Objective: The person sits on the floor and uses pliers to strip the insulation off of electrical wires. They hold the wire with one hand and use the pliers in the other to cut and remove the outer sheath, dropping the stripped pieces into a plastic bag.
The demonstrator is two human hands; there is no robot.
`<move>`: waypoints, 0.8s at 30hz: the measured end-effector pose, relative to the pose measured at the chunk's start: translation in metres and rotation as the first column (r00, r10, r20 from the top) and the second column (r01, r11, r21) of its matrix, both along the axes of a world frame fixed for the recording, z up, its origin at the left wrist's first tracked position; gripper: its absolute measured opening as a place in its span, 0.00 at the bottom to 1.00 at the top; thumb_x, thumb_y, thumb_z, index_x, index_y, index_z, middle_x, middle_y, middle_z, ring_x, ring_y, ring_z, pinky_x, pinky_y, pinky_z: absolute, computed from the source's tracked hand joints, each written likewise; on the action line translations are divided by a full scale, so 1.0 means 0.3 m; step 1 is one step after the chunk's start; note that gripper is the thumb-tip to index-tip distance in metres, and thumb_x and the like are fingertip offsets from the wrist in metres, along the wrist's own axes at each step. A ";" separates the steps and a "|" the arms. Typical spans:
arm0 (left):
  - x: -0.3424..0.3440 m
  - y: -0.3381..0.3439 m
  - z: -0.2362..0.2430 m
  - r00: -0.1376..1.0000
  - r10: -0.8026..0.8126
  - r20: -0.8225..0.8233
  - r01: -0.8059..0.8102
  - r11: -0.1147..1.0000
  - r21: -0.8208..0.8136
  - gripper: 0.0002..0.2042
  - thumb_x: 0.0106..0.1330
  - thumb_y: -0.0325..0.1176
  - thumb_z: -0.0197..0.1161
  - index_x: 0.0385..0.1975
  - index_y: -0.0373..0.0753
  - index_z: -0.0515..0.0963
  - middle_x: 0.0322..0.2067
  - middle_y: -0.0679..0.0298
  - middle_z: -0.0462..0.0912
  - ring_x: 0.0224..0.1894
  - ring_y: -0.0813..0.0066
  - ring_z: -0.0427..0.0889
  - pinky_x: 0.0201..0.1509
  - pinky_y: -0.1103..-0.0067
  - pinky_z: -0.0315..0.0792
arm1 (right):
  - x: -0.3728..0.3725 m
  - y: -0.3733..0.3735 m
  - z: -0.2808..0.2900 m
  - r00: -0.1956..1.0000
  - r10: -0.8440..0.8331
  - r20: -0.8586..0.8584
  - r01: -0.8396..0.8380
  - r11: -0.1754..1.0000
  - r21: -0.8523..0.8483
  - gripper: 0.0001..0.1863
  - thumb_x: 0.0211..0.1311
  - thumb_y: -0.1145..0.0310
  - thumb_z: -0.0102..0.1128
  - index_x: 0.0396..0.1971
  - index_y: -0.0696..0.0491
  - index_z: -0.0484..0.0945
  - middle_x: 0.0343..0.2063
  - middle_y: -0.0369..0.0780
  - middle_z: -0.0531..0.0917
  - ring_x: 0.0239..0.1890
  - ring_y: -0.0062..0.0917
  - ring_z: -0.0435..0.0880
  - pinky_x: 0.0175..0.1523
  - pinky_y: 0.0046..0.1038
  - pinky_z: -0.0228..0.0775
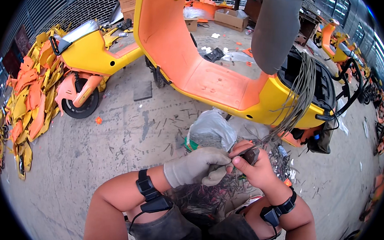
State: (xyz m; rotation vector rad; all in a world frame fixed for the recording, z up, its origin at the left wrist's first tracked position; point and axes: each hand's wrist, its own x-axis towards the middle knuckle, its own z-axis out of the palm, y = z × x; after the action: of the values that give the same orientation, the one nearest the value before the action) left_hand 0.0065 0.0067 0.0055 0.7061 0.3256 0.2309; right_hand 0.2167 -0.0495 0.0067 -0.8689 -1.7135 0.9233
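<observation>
My left hand (202, 163), in a grey glove, meets my bare right hand (261, 169) in front of my knees. The gloved fingers pinch one end of a thin dark strip (244, 151), which runs across to the right fingers. Within my right hand sits a small dark brown lump (252, 155); its kind does not show clearly. Above it, a bundle of long grey-green strips (301, 89) drapes over the yellow and orange scooter (217, 84), its lower ends hanging close to my right hand. Beneath both hands lies a heap of dark scraps (201, 196).
An open white plastic bag (211, 127) stands just beyond my hands. Another yellow scooter (89, 49) and a heap of orange and yellow panels (37, 94) are at the left. Short cut pieces litter the concrete floor (112, 146). A cardboard box (231, 20) sits at the back.
</observation>
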 end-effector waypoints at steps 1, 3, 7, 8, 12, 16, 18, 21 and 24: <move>-0.002 0.000 -0.001 0.999 -0.026 0.023 0.026 1.000 -0.013 0.15 0.74 0.38 0.52 0.36 0.30 0.77 0.15 0.66 0.71 0.13 0.79 0.66 0.18 0.80 0.60 | 0.000 -0.008 0.004 0.999 -0.019 -0.049 0.014 0.995 -0.098 0.10 0.72 0.69 0.61 0.43 0.60 0.78 0.35 0.38 0.82 0.34 0.21 0.83 0.43 0.24 0.75; 0.006 -0.002 0.006 0.993 0.070 -0.093 -0.049 0.978 0.205 0.15 0.75 0.38 0.54 0.36 0.31 0.78 0.16 0.66 0.73 0.14 0.80 0.67 0.19 0.81 0.62 | -0.015 -0.023 0.031 0.987 -0.074 -0.140 0.030 0.956 -0.291 0.09 0.72 0.67 0.61 0.40 0.59 0.79 0.33 0.37 0.83 0.32 0.19 0.82 0.41 0.23 0.74; 0.026 -0.017 0.035 0.926 0.295 -0.234 -0.117 0.816 0.566 0.14 0.77 0.37 0.54 0.35 0.34 0.80 0.18 0.66 0.77 0.17 0.81 0.72 0.22 0.82 0.66 | -0.025 -0.013 0.019 0.969 -0.246 -0.036 0.207 0.879 -0.430 0.11 0.70 0.65 0.64 0.33 0.57 0.78 0.26 0.33 0.81 0.29 0.14 0.76 0.37 0.21 0.71; 0.031 -0.023 0.049 0.907 0.332 -0.259 -0.098 0.765 0.637 0.14 0.76 0.37 0.55 0.35 0.33 0.80 0.19 0.65 0.79 0.19 0.79 0.74 0.24 0.80 0.68 | -0.028 -0.011 0.022 0.959 -0.282 0.015 0.258 0.857 -0.446 0.12 0.70 0.64 0.65 0.32 0.57 0.78 0.25 0.32 0.81 0.28 0.13 0.75 0.36 0.21 0.70; 0.042 -0.030 0.027 0.842 0.525 -0.123 -0.049 0.302 0.952 0.12 0.74 0.35 0.56 0.34 0.32 0.80 0.23 0.58 0.83 0.25 0.67 0.83 0.30 0.71 0.74 | -0.043 -0.006 -0.020 0.921 -0.388 0.034 0.359 0.814 -0.457 0.14 0.69 0.63 0.66 0.29 0.56 0.77 0.22 0.29 0.77 0.26 0.11 0.69 0.32 0.20 0.65; 0.049 -0.035 -0.013 0.801 0.598 0.018 0.028 -0.066 0.997 0.09 0.72 0.33 0.57 0.39 0.33 0.80 0.25 0.55 0.83 0.29 0.59 0.86 0.34 0.69 0.77 | -0.055 -0.007 -0.018 0.896 -0.443 -0.010 0.348 0.718 -0.603 0.16 0.69 0.61 0.66 0.26 0.54 0.75 0.20 0.28 0.73 0.23 0.11 0.66 0.28 0.20 0.59; 0.056 -0.044 0.007 0.813 0.577 -0.084 -0.009 0.156 0.988 0.10 0.73 0.33 0.55 0.41 0.34 0.80 0.26 0.56 0.84 0.29 0.60 0.86 0.36 0.70 0.77 | -0.047 -0.004 -0.030 0.891 -0.452 -0.045 0.325 0.703 -0.633 0.16 0.69 0.61 0.66 0.24 0.53 0.74 0.19 0.28 0.72 0.22 0.11 0.64 0.27 0.20 0.56; 0.056 -0.037 0.011 0.838 0.515 -0.181 -0.010 0.347 0.938 0.11 0.75 0.34 0.53 0.42 0.35 0.79 0.27 0.57 0.84 0.31 0.63 0.85 0.40 0.71 0.77 | -0.037 -0.007 -0.004 0.873 -0.470 -0.132 0.249 0.661 -0.708 0.16 0.67 0.62 0.68 0.24 0.52 0.74 0.20 0.31 0.74 0.25 0.16 0.69 0.33 0.22 0.61; 0.056 -0.038 0.020 0.847 0.475 -0.238 0.030 0.405 0.914 0.12 0.76 0.36 0.51 0.42 0.35 0.79 0.28 0.58 0.84 0.33 0.65 0.84 0.43 0.72 0.76 | -0.031 -0.008 -0.012 0.863 -0.463 -0.201 0.203 0.682 -0.702 0.16 0.69 0.65 0.65 0.23 0.53 0.73 0.19 0.30 0.72 0.20 0.15 0.66 0.27 0.22 0.57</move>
State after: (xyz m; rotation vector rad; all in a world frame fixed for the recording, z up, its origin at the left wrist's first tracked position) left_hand 0.0233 -0.0046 0.0115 1.8490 0.8098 0.5282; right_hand 0.2073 -0.0519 0.0032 -1.3284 -0.8255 1.3610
